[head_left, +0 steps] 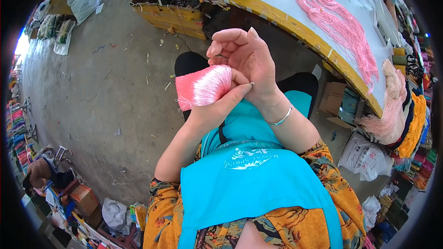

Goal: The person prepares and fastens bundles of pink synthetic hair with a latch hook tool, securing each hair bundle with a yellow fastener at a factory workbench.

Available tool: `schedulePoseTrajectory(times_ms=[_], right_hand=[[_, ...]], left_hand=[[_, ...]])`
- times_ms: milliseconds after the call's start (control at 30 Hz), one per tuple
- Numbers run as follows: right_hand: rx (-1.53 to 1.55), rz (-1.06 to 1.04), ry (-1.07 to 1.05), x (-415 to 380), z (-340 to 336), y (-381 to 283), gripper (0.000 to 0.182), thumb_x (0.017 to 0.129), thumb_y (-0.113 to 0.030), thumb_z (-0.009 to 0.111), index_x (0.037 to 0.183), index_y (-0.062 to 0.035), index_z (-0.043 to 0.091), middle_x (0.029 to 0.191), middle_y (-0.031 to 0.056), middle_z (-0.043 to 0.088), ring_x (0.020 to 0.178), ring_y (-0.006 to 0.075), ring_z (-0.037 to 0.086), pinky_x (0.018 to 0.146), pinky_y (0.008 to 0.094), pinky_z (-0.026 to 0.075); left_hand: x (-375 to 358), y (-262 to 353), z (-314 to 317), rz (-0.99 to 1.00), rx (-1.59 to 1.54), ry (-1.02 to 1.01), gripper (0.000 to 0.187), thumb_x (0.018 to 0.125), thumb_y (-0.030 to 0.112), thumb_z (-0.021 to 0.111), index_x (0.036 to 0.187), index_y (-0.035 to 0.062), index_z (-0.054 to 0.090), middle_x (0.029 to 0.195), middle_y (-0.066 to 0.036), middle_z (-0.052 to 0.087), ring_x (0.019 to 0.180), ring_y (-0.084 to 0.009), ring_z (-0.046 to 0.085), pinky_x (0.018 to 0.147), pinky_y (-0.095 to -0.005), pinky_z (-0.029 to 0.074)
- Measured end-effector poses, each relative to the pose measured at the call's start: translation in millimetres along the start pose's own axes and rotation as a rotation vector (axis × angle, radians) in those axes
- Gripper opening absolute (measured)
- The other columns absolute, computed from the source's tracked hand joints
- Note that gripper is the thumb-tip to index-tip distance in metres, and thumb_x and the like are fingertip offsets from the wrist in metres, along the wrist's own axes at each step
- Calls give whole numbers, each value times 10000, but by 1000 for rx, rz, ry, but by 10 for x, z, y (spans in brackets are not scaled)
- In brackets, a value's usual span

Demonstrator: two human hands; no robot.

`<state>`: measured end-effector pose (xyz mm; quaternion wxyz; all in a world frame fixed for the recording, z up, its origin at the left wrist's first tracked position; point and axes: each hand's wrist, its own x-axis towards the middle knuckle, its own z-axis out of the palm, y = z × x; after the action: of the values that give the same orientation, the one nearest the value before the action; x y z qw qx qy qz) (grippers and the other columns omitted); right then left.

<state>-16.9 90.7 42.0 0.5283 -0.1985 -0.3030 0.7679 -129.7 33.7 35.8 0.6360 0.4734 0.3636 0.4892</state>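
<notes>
A bundle of shiny pink thread [203,87], shaped like a tassel, is in front of my lap. My left hand [217,108] is closed on its narrow end, with the thumb and index finger pressed close together. The strands fan out to the left, and a few loose ends hang at the wide edge. Just above and to the right is my right hand [251,62], palm turned towards the bundle. Its fingers are curled but apart, and I see nothing held in them. Part of the left fingers is hidden behind the thread.
A white-topped table [286,14] with a yellow edge curves across the front and right. On it lies a long pink skein [339,30]. Pale pink and orange skeins [413,127] hang at its right end. Below are an open cardboard box [332,99] and a white bag [367,157].
</notes>
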Motion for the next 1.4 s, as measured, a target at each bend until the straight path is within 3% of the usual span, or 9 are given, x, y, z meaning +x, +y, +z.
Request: schedulePoseTrajectory(times_ms=[300,400,567,867,1000,1033,1100,1233,1400], right_hand=[[-108,-11,9,-26,41,-14,571,993,-490,319,1100,-7,605,910,88,610,898,184,579,827,317,469],[-125,-16,3,-27,27,-14,569,997,-482,309,1110,-3,595,917,86,606,907,180,577,837,317,467],[-163,-69,25,4,-31,8,558,1004,-464,300,1119,5,580,924,83,603,923,180,577,865,320,457],[-219,-121,-13,2,-98,19,535,1008,-440,309,1120,9,579,957,88,613,935,173,578,879,327,450],[-172,-136,164,-42,-130,-37,381,1004,-331,423,1047,-3,613,951,74,633,915,132,585,827,288,465],[-219,-180,197,-81,-139,-49,240,975,-232,525,1007,-9,610,927,58,633,891,113,588,777,262,473],[-419,-157,101,-229,-199,-131,139,932,-140,605,981,-9,604,910,34,631,855,82,589,735,224,471],[-500,-61,85,-464,-102,-231,212,855,-67,708,1037,-6,618,903,2,615,752,17,555,617,158,446],[-457,-105,134,-472,-214,-131,217,856,-36,699,1057,0,626,937,21,616,813,60,575,719,189,480]], left_hand=[[-2,13,-25,-36,33,-28,55,869,28,657,897,7,614,753,-2,582,679,-45,522,598,-195,411],[-16,44,-10,-12,59,-35,93,903,33,630,976,-9,589,812,-4,601,750,-54,550,676,-196,444],[-61,11,84,10,62,63,89,904,-1,621,988,-23,602,830,-11,614,779,-50,566,693,-201,456],[-33,-9,-14,-33,68,-14,25,892,14,632,898,2,610,770,20,576,698,-29,517,610,-186,418],[-35,118,-24,-82,-20,75,31,903,31,627,917,10,608,775,35,564,681,-13,497,582,-173,396],[-34,121,-26,-100,-42,137,37,907,36,625,926,9,609,780,36,566,685,-13,500,584,-173,398],[-16,110,-55,-104,-21,196,65,909,54,638,941,3,616,791,36,575,699,-15,506,600,-175,408],[21,88,-50,-47,-74,229,114,916,100,653,979,9,625,805,38,584,700,-16,512,597,-172,407],[28,35,-28,-68,-120,184,134,936,129,634,1014,20,629,788,43,577,639,-1,475,535,-163,360]])
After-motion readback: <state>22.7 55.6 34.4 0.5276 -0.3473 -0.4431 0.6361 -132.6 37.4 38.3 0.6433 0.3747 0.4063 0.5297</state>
